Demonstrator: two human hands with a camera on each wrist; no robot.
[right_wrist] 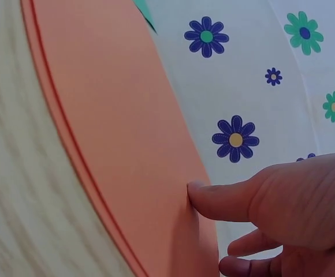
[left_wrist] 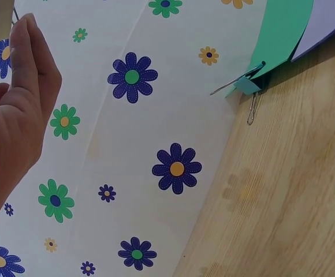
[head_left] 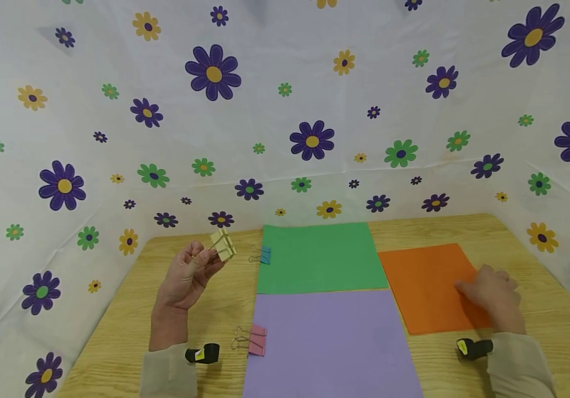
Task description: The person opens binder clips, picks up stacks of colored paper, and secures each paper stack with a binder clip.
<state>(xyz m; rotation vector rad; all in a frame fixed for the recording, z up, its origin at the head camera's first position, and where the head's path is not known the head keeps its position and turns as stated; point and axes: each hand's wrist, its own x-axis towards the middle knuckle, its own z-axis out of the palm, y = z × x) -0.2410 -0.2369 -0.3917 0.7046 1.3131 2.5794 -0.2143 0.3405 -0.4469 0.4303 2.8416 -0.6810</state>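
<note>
My left hand (head_left: 185,279) is raised over the left of the table, pinching a pale yellow binder clip (head_left: 223,245) between thumb and fingers. In the left wrist view only part of that clip (left_wrist: 1,20) shows at the top corner. On the right, my right hand (head_left: 495,293) grips the right edge of a stack of orange paper (head_left: 429,287). Its thumb (right_wrist: 219,199) lies on the top sheet and the other fingers are at the edge, partly hidden. The orange stack's edge shows more than one layer in the right wrist view.
Green paper (head_left: 319,260) lies at the back middle, a blue binder clip (head_left: 265,255) on its left edge. In front is purple paper (head_left: 329,337), with a pink binder clip (head_left: 257,340) on its left edge. A flowered cloth (head_left: 265,110) stands behind and beside the wooden table (head_left: 115,320).
</note>
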